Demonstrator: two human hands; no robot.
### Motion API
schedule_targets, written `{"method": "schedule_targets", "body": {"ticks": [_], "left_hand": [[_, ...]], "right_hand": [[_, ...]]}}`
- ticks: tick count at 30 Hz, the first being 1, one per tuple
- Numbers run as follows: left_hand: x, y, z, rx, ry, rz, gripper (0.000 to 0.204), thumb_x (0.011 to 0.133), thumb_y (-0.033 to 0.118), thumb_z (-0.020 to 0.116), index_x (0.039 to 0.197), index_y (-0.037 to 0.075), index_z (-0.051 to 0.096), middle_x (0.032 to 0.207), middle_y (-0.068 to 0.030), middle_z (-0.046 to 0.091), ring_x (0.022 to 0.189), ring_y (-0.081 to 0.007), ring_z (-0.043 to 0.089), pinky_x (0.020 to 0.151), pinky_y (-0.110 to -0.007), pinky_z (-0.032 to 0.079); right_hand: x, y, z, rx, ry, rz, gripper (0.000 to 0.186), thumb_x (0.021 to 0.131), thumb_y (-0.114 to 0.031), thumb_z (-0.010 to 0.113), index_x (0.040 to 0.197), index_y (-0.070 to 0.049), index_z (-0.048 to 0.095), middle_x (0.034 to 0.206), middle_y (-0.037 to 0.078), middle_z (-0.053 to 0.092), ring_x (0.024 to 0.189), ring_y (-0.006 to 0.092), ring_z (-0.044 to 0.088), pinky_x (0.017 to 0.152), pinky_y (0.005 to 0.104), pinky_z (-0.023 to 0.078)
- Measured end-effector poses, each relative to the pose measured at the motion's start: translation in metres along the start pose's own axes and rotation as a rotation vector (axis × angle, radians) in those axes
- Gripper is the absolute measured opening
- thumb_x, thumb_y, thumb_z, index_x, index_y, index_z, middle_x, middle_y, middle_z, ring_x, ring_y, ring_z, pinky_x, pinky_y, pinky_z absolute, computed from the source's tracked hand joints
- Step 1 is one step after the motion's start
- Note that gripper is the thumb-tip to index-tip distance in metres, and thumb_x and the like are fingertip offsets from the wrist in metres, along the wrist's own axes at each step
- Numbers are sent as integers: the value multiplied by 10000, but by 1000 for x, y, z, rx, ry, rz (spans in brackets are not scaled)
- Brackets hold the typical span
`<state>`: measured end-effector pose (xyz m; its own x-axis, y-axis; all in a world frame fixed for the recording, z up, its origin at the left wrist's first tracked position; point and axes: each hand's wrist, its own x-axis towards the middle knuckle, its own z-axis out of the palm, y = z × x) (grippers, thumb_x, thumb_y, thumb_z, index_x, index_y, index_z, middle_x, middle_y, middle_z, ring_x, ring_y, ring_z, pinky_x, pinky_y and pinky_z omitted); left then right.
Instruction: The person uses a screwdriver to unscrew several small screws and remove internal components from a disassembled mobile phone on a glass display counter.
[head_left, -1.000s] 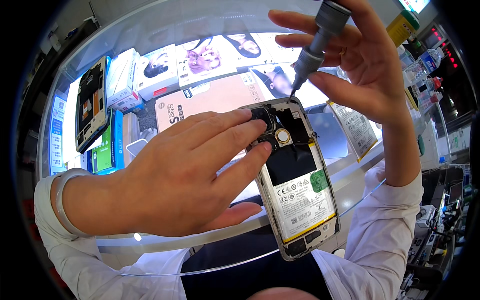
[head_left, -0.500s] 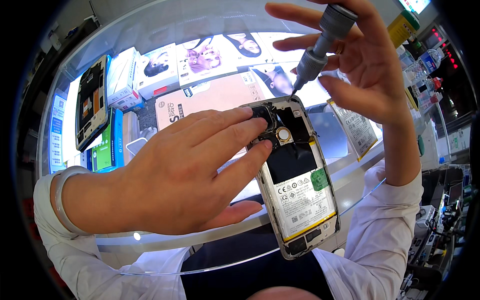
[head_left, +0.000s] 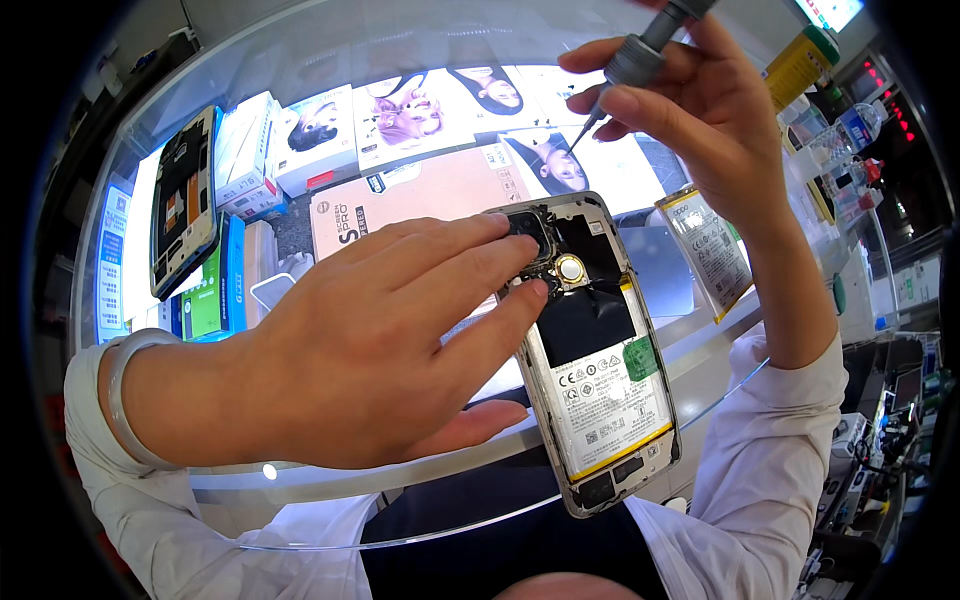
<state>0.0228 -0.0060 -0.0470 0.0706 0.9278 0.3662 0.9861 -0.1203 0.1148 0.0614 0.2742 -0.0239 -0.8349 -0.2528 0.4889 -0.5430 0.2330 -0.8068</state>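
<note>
In the head view, looking down, your left hand lies palm down across the upper left of a smartphone with its back cover off. Its fingers are spread; three fingertips rest by the camera module, and the thumb points toward the frame's left edge (whether it touches, you cannot tell from here). A pale bangle circles that wrist.

Your right hand pinches a grey precision screwdriver between thumb and fingers. Its thin bit slants down and left, beyond the phone's top edge and apart from it; any screw on the tip would be too small to see.

The phone sits tilted in front of you, its lower end jutting past the near rim of the glass display counter. A loose battery lies to its right; another uncovered phone lies far left.

As a judgement: if your left fingers lifted or pushed unevenly, the overhanging phone could tip or slide. A slip of the bit could tear the black film or pierce the fitted battery.
</note>
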Motion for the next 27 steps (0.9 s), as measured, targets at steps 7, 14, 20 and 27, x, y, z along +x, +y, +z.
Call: {"method": "schedule_targets", "body": {"ticks": [7, 14, 20, 27], "left_hand": [[0, 0, 0, -18, 21, 2, 566, 830, 376, 720, 1208, -33, 618, 1272, -257, 566, 1191, -406, 571, 967, -458, 504], [0, 1, 0, -2, 27, 6, 564, 812, 361, 737, 1199, -33, 625, 1277, -248, 568, 1195, -394, 573, 965, -453, 504], [0, 0, 2, -13, 41, 12, 571, 796, 356, 752, 1191, -37, 627, 1273, -250, 571, 1193, -393, 574, 962, -449, 504], [0, 0, 2, -15, 35, 8, 570, 792, 354, 754, 1188, -37, 626, 1271, -254, 571, 1189, -395, 576, 964, -454, 502]], "right_hand": [[3, 1, 14, 72, 192, 240, 350, 993, -53, 540, 1265, -69, 319, 1067, 192, 641, 966, 279, 699, 812, 383, 619], [8, 23, 17, 141, 246, 313, 296, 1036, -118, 470, 1217, -137, 236, 1008, 159, 630, 901, 273, 705, 809, 401, 618], [11, 21, 21, 91, 270, 390, 271, 1045, -129, 443, 1201, -145, 222, 988, 168, 626, 890, 276, 705, 799, 393, 619], [8, 21, 18, 26, 212, 278, 209, 1015, -175, 529, 1158, -106, 392, 967, 139, 665, 889, 231, 717, 773, 329, 597]]}}
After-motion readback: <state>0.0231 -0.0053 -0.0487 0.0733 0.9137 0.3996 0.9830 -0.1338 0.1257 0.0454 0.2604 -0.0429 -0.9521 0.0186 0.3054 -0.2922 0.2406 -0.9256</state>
